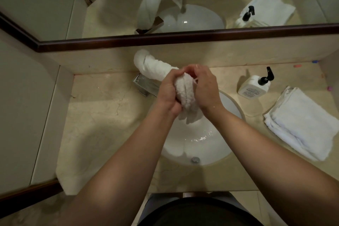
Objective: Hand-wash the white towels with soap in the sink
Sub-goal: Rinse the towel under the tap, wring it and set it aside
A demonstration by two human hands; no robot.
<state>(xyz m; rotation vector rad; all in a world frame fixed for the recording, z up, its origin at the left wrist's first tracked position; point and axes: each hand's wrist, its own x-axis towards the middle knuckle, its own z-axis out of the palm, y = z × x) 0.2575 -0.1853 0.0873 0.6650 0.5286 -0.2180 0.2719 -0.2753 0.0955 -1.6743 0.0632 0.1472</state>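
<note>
Beige marble counter [102,115] (mirror [55,5] behind) holds white sink [201,145].

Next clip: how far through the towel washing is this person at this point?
Midway, by the look of it. Both the left hand and right hand grip a twisted white towel above the wet sink. A folded stack of towels lies on the counter beside the soap bottle, apparently unwashed. No suds show, so soaping cannot be confirmed.

Both forearms extended; left hand [169,92], right hand [205,88] curled, gripping, facing inward.
</note>
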